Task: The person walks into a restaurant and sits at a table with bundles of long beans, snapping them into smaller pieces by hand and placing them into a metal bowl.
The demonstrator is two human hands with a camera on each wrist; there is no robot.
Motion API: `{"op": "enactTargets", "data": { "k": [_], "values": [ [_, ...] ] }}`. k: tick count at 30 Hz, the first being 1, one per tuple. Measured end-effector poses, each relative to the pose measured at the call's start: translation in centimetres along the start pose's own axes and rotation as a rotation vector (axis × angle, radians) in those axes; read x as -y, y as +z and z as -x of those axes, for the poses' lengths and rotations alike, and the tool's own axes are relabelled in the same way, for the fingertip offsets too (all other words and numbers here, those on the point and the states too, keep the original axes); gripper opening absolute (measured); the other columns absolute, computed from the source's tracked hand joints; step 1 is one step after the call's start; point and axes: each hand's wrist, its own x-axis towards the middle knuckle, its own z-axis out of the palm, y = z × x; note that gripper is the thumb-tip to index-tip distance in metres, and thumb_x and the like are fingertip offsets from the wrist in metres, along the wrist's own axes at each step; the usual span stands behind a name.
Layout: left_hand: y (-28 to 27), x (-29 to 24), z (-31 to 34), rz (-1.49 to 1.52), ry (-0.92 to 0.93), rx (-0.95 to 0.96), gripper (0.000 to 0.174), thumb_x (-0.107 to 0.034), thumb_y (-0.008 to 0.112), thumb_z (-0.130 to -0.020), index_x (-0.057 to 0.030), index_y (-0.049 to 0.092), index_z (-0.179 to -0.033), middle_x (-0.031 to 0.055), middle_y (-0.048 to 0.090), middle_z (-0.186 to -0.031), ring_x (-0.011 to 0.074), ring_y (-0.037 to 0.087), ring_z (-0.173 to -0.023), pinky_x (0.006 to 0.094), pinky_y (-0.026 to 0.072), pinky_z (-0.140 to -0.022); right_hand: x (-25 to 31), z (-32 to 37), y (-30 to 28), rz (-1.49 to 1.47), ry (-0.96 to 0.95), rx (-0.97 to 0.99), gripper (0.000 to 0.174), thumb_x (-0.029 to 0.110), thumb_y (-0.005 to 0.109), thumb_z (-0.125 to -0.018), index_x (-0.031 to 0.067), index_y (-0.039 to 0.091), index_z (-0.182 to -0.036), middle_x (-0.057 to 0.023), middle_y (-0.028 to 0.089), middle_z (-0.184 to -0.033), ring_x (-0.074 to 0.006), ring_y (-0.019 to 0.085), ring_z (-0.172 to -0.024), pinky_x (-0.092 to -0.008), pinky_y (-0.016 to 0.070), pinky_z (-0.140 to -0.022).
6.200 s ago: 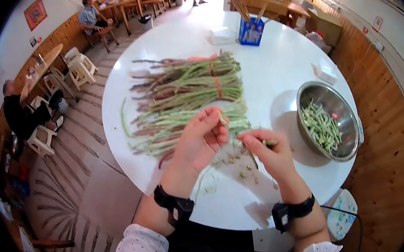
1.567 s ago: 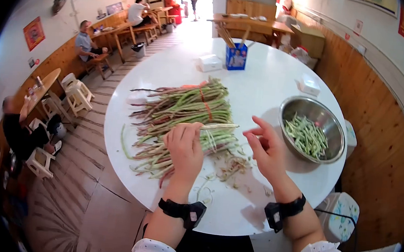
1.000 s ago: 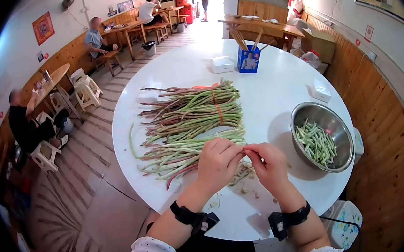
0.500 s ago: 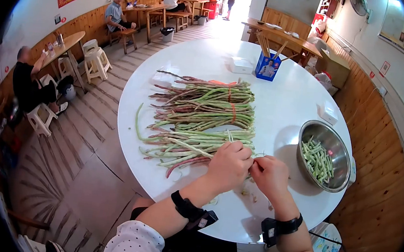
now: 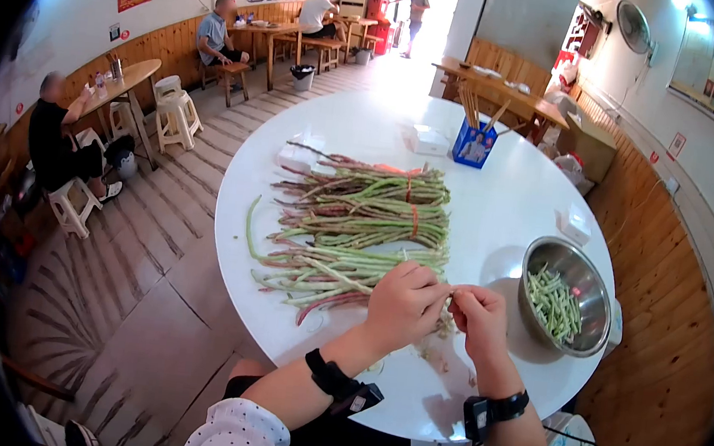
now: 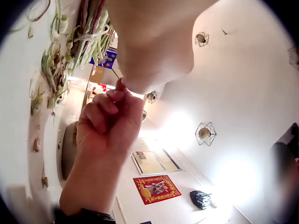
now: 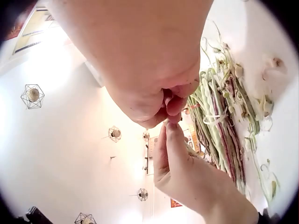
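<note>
Green long beans (image 5: 348,222) lie in a pile on the middle of the round white table (image 5: 497,193). In the head view, the left hand (image 5: 405,301) and the right hand (image 5: 479,314) meet near the table's front edge, with curled fingers and fingertips touching. They seem to pinch the end of one pale bean (image 5: 339,271). It lies long-ways across the table. Its far end points to the left edge and its near end points at the right hand. It looks like the tip is being nipped off. That calls for a small, firm pull by the right fingers while the left hand keeps the bean steady. A metal bowl (image 5: 536,259) of short pieces sits by the right edge, and scraps (image 5: 439,351) lie under the hands.

From the left wrist, the right hand (image 6: 105,123) is curled tight and pinches at its fingertips (image 6: 119,92). The bean's end is hidden there.

From the right wrist, the left hand (image 7: 187,170) reaches up, and its fingertips (image 7: 169,126) press against the right ones. The pile (image 7: 219,116) lies just behind.
</note>
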Motion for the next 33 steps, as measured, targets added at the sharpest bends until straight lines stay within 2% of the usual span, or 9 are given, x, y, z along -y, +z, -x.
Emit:
{"op": "enactTargets", "data": {
  "k": [7,10,13,16,19,22,24,27,33],
  "values": [
    [0.2,0.3,0.1,0.055,-0.066,-0.055,0.013,-0.002,0.072,-0.072,-0.0082,0.073,-0.084,0.0043,0.058,-0.074,0.0237,0.055,-0.072,0.0351,0.0448,-0.064,0.2,0.0,-0.1,0.18,-0.111,0.03,0.015,0.01,0.058,-0.093,-0.0004,0.069,-0.094,0.0006,0.061,-0.069,-0.0016,0.042,-0.051,-0.0183,0.0293,-0.044],
    [0.1,0.4,0.0,0.098,-0.096,-0.047,0.014,-0.002,0.072,-0.073,-0.0078,0.073,-0.086,0.0047,0.058,-0.075,0.0238,0.055,-0.072,0.0351,0.0445,-0.065,0.9,0.4,0.3,0.051,-0.055,0.056,0.015,0.01,0.058,-0.093,0.0003,0.069,-0.093,0.0013,0.061,-0.068,-0.0012,0.042,-0.052,-0.018,0.0298,-0.045],
    [-0.1,0.2,0.0,0.156,-0.13,-0.064,0.014,-0.002,0.072,-0.074,-0.0074,0.073,-0.087,0.005,0.059,-0.076,0.024,0.056,-0.073,0.0355,0.0449,-0.067,-0.2,0.0,-0.3,0.134,-0.028,0.098,0.017,0.014,0.062,-0.09,0.0008,0.071,-0.095,0.0014,0.064,-0.072,-0.0027,0.051,-0.06,-0.0194,0.0375,-0.051],
    [-0.9,-0.4,-0.6,0.151,-0.15,-0.115,0.013,-0.003,0.071,-0.076,-0.0067,0.072,-0.088,0.0053,0.06,-0.077,0.0252,0.057,-0.075,0.0365,0.046,-0.071,-1.7,-0.6,-1.5,0.636,-0.169,0.16,0.018,0.016,0.066,-0.089,0.0004,0.071,-0.097,-0.0003,0.066,-0.075,-0.0052,0.057,-0.065,-0.0212,0.043,-0.055],
    [-1.5,0.0,-1.0,0.115,-0.119,-0.114,0.021,-0.004,0.071,-0.075,-0.007,0.07,-0.096,0.0057,0.059,-0.078,0.0262,0.058,-0.077,0.0361,0.0465,-0.073,0.4,0.0,-1.9,0.805,-0.078,0.348,0.02,0.018,0.069,-0.088,0.0003,0.071,-0.098,-0.0011,0.068,-0.076,-0.0078,0.06,-0.069,-0.0228,0.0468,-0.059],
    [-1.1,0.1,-0.3,0.152,-0.09,0.025,0.032,-0.007,0.071,-0.076,-0.007,0.065,-0.108,0.0081,0.059,-0.086,0.0282,0.059,-0.085,0.0377,0.0476,-0.076,2.4,1.0,0.2,0.177,-0.029,0.18,0.019,0.017,0.069,-0.089,0.0005,0.071,-0.098,-0.0001,0.067,-0.075,-0.0069,0.059,-0.067,-0.0218,0.0452,-0.057],
    [-0.4,-0.2,0.2,0.129,-0.044,0.13,0.039,-0.01,0.071,-0.077,-0.0069,0.061,-0.114,0.01,0.058,-0.093,0.0295,0.059,-0.091,0.0392,0.0482,-0.079,1.7,0.6,-0.6,0.168,-0.054,0.154,0.017,0.015,0.068,-0.091,0.0004,0.071,-0.098,-0.0002,0.067,-0.077,-0.0058,0.057,-0.066,-0.0206,0.0427,-0.055],
    [-0.3,-0.9,0.3,0.211,-0.158,0.105,0.04,-0.008,0.073,-0.076,-0.0085,0.061,-0.115,0.0083,0.058,-0.092,0.0257,0.061,-0.079,0.0385,0.0493,-0.074,0.7,0.2,-0.6,0.188,-0.174,0.031,0.016,0.014,0.065,-0.093,0.0004,0.07,-0.099,-0.0009,0.066,-0.078,-0.0032,0.053,-0.062,-0.0183,0.036,-0.049],
    [-0.6,1.4,0.3,-0.01,-0.114,0.148,0.016,-0.012,0.07,-0.08,-0.0053,0.068,-0.094,0.0117,0.059,-0.081,0.0309,0.059,-0.078,0.0405,0.047,-0.069,1.4,-0.4,-1.8,0.2,-0.348,-0.194,0.016,0.012,0.062,-0.095,-0.0027,0.068,-0.1,-0.0031,0.065,-0.079,-0.0049,0.053,-0.061,-0.0181,0.0383,-0.047]
  ]
}}
